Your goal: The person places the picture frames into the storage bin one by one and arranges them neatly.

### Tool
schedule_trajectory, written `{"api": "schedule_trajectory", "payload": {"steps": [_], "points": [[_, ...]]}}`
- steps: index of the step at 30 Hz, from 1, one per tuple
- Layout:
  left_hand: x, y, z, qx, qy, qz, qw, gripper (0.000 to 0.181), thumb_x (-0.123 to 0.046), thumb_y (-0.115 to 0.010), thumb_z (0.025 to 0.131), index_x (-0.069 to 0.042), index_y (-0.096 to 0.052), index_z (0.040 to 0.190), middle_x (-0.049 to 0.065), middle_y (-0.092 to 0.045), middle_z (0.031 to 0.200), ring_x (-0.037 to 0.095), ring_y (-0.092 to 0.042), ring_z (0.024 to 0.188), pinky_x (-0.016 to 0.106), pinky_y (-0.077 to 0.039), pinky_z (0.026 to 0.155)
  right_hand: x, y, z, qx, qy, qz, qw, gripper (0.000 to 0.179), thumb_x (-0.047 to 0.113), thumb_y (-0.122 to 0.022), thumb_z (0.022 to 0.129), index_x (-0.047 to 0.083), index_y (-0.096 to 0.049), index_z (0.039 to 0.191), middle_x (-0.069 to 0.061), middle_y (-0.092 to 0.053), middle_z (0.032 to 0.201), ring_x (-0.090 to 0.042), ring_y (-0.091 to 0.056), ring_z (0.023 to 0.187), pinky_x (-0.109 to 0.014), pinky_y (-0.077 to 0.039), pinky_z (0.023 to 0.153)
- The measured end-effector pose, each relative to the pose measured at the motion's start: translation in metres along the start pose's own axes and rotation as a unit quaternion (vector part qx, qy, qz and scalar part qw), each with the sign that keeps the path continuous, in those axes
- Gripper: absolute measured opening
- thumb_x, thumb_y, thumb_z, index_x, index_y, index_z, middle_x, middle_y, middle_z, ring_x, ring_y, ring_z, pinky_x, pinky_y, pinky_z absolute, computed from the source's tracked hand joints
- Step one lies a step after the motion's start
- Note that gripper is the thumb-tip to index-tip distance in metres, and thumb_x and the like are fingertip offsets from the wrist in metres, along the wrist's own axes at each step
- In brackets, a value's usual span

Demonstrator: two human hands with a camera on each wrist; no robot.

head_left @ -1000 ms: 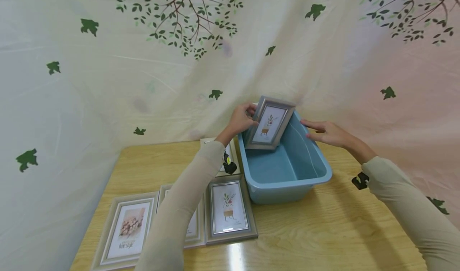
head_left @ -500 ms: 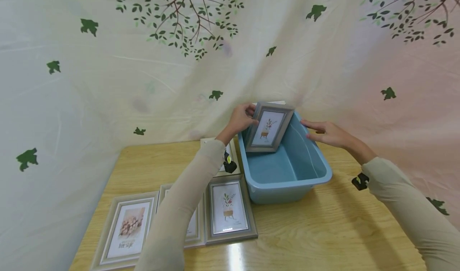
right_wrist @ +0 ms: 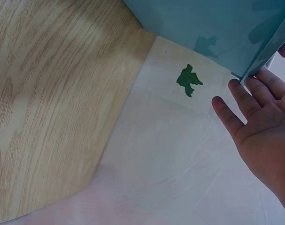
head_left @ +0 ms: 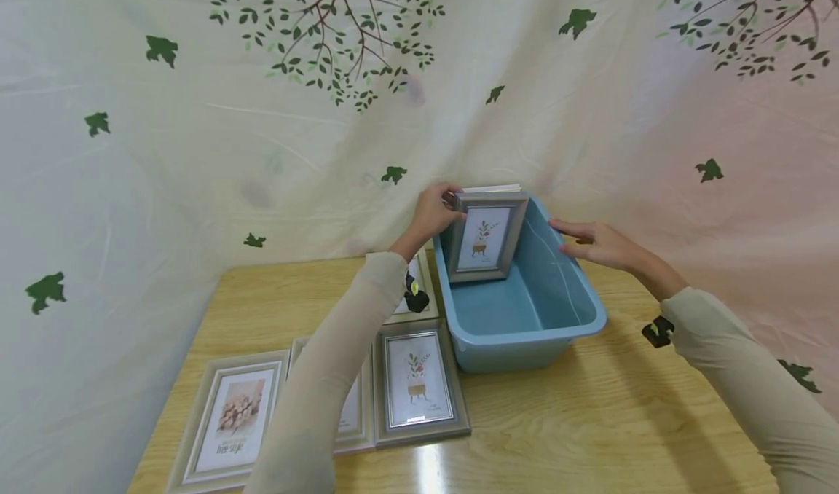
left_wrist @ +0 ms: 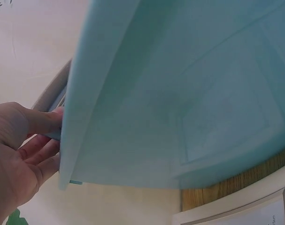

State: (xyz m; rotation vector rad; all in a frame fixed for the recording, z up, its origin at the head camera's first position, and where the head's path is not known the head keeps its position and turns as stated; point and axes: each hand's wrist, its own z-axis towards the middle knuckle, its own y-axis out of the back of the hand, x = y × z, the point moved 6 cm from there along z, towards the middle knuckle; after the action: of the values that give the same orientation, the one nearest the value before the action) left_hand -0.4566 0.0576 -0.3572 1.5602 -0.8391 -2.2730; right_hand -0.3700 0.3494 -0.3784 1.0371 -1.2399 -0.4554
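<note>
A grey-silver picture frame with a potted-plant print stands near upright inside the far end of a blue plastic bin. My left hand pinches its left edge near the top corner. In the left wrist view, the left hand reaches past the bin's rim, with the frame mostly hidden behind the wall. White edges of something flat show behind the frame. My right hand touches the bin's right rim. The right wrist view shows this hand with its fingers extended against the bin's outer wall.
Left of the bin, a grey frame lies on the wooden table. Beside it are a partly covered frame, a beige frame and a cream frame. A leaf-printed curtain hangs behind the table.
The held frame has gone lower into the bin and turned from tilted to nearly upright, shifting slightly left with my left hand. White edges behind it show more. My right hand has stayed put.
</note>
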Motion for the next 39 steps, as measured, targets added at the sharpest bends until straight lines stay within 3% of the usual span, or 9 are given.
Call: {"api": "schedule_trajectory", "payload": {"steps": [13, 20, 26, 39], "points": [[0.005, -0.004, -0.001, -0.010, -0.002, -0.016, 0.9998, 0.046, -0.003, -0.079, 0.086, -0.003, -0.063, 0.129, 0.017, -0.067, 0.120, 0.028, -0.068, 0.107, 0.035, -0.059, 0.093, -0.001, 0.000, -0.001, 0.005, 0.000, 0.002, 1.0000, 0.064, 0.034, -0.056, 0.105, 0.015, -0.030, 0.160, -0.022, -0.032, 0.162, -0.053, -0.045, 0.138, -0.070, -0.044, 0.104], [0.007, 0.006, -0.004, -0.037, -0.003, -0.047, 0.9982, 0.035, 0.002, -0.077, 0.087, 0.000, -0.069, 0.121, 0.018, -0.070, 0.117, 0.029, -0.070, 0.106, 0.036, -0.059, 0.091, -0.001, -0.001, -0.003, 0.008, -0.001, -0.001, 1.0000, 0.064, 0.035, -0.056, 0.105, 0.015, -0.030, 0.160, -0.022, -0.032, 0.163, -0.053, -0.045, 0.138, -0.071, -0.044, 0.103], [0.008, 0.009, -0.005, -0.047, 0.006, -0.035, 0.9982, 0.018, -0.002, -0.076, 0.089, 0.000, -0.076, 0.107, 0.015, -0.070, 0.115, 0.026, -0.071, 0.104, 0.033, -0.060, 0.087, 0.000, 0.000, -0.002, 0.009, -0.002, -0.007, 0.9999, 0.065, 0.035, -0.056, 0.105, 0.014, -0.029, 0.160, -0.022, -0.032, 0.162, -0.054, -0.043, 0.139, -0.073, -0.041, 0.105], [0.005, 0.005, -0.007, -0.089, -0.015, 0.012, 0.9958, 0.016, -0.008, -0.078, 0.088, -0.002, -0.079, 0.104, 0.012, -0.067, 0.117, 0.026, -0.065, 0.110, 0.036, -0.054, 0.096, -0.001, 0.000, -0.002, 0.004, -0.007, -0.013, 0.9999, 0.064, 0.037, -0.055, 0.105, 0.016, -0.030, 0.160, -0.021, -0.032, 0.162, -0.053, -0.044, 0.139, -0.072, -0.042, 0.104]]}}
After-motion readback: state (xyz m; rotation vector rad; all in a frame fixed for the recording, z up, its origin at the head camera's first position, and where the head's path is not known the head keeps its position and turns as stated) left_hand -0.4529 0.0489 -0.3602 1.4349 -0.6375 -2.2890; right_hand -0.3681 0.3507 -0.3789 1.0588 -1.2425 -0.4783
